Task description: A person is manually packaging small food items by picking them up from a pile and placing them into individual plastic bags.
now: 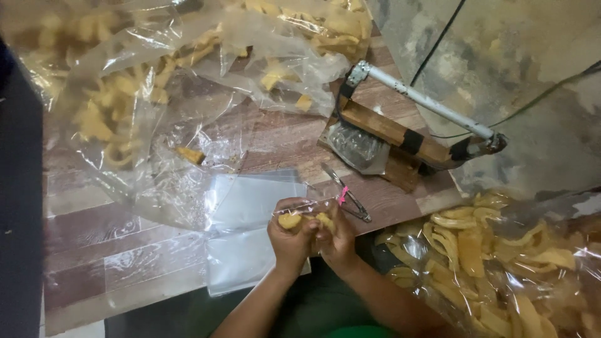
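A: where's the small clear packet [307, 216] rel. to hands?
B: pinched between both, over the table [113, 250] edge. left hand [289, 241] clenched on its left side, right hand [338, 241] gripping right side. yellow chips inside.
A: axis?
B: long axis runs L-R, hand to hand; mouth up, facing away. neither nearer.
A: neighbours?
B: flat bag stack [250, 231] just left, scissors [346, 195] just beyond, sealer [407, 134] further back.

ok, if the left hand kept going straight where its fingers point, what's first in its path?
Likely the stack of clear plastic bags lying just beyond the left hand; depth is unclear.
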